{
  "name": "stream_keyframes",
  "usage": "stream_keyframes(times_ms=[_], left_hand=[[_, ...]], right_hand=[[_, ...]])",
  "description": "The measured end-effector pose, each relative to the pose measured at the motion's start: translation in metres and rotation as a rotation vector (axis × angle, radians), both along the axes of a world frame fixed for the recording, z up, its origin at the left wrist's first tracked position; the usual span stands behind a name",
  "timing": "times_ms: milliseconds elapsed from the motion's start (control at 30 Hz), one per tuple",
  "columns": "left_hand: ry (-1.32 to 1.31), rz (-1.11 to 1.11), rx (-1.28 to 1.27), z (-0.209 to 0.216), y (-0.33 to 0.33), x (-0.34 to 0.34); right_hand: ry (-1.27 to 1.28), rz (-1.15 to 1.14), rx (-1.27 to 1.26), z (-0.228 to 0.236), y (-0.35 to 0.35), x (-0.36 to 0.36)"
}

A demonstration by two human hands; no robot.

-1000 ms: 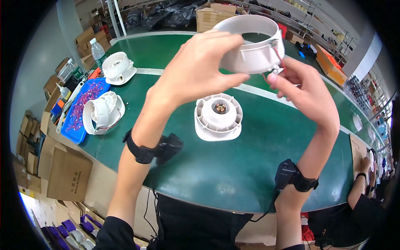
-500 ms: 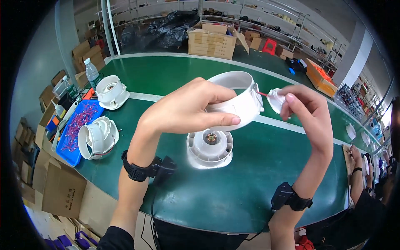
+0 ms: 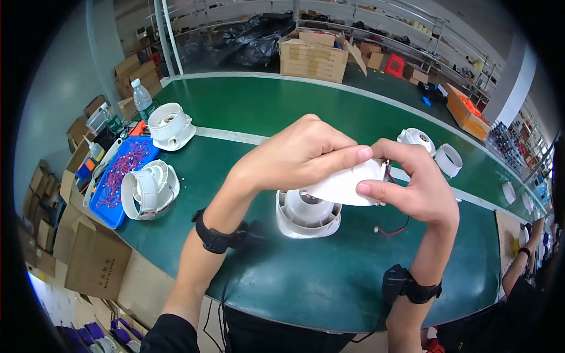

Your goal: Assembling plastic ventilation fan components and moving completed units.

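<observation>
Two hands show in the head view, the left hand (image 3: 297, 159) and right hand (image 3: 415, 188) both gripping a white part (image 3: 344, 186) above the green table (image 3: 347, 282), partly hiding a finned housing (image 3: 294, 220), a red wire (image 3: 389, 234) dangling beneath.

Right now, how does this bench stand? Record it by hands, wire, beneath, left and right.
Left hand: grips white plastic part
Right hand: grips same part
Wire: red lead, below right thumb
Beneath: finned white housing, partly hidden, on green bench
Left: blue tray of reddish wires; two white housings
Right: white ring, another white housing
</observation>
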State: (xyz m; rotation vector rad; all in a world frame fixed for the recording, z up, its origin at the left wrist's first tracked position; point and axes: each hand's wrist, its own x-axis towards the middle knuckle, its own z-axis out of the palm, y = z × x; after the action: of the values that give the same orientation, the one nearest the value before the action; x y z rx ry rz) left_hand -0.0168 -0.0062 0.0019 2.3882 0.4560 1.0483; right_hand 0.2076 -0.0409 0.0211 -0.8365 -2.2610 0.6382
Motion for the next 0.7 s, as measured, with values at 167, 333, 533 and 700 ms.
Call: stream_keyframes(times_ms=[167,333,533,700], left_hand=[[-0.187,0.146,-0.181,0.0,0.003,0.0],[-0.202,0.095,-0.188,0.003,0.01,-0.009],[-0.152,0.177,-0.065,-0.001,0.0,0.004],[-0.187,0.173,-0.093,0.0,0.003,0.009]], right_hand=[[0.154,0.002,-0.134,0.002,-0.003,0.013],[0.326,-0.047,0.006,-0.004,0.001,0.018],[0.338,-0.073,0.075,-0.007,0.003,0.012],[0.396,-0.091,0.025,-0.008,0.002,0.016]])
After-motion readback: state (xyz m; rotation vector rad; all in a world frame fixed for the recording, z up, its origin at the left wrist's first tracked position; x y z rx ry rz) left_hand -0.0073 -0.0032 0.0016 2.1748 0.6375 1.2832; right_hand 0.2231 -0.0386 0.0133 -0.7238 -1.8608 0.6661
